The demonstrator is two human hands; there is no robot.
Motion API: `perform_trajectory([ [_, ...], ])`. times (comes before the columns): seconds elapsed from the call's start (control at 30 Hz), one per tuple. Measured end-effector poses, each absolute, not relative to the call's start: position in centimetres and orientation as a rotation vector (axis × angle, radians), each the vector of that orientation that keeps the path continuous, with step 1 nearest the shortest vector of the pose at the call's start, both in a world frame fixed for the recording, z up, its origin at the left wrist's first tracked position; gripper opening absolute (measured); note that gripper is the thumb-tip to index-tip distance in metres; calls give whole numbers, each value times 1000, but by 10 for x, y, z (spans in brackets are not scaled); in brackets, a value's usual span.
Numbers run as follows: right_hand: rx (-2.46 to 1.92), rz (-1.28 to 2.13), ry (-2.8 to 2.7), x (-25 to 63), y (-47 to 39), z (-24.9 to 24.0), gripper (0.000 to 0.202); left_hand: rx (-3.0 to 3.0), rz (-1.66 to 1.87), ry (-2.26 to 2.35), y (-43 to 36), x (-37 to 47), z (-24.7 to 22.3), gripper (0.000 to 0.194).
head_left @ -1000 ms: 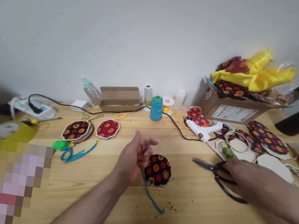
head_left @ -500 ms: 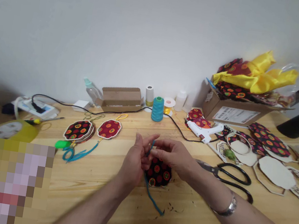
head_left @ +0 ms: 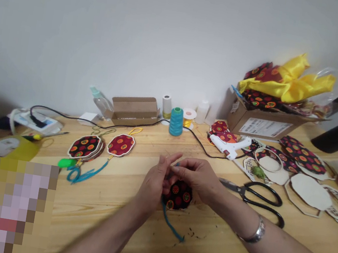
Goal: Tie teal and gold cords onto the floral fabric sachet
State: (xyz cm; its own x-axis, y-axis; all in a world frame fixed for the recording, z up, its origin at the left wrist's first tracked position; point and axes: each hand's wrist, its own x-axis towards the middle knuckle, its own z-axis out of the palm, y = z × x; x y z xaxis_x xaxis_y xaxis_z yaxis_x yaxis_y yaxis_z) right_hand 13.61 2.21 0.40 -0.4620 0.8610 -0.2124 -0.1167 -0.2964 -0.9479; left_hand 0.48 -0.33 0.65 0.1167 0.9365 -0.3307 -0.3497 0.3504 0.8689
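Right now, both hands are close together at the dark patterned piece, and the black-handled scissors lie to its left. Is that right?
No: the head view shows the scissors right of the dark patterned piece, not left. The left hand and right hand are close together at it.

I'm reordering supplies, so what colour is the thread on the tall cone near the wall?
The thread cone is teal blue, seen in the head view.

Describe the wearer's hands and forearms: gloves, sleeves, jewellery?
Left hand: no glove, bare forearm, nothing visible at the wrist. Right hand: no glove, bare forearm, one shiny silver-coloured bracelet; its markings are too small to read. No sleeves show.
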Motion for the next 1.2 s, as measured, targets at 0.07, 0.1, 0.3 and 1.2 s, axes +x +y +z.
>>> perform_trajectory([
  [0.07,-1037,1798,-1260,137,22,7,24,662,1046,1000,-3,6,10,71],
  [0.1,-1049,1772,-1272,137,22,8,25,630,1035,972,-3,6,12,69],
  [0.3,-1116,1669,-1285,144,27,13,29,585,1017,901,-1,4,12,42],
  [1.2,-1237,1010,-1751,160,43,19,20,770,1033,1140,2,1,13,20],
])
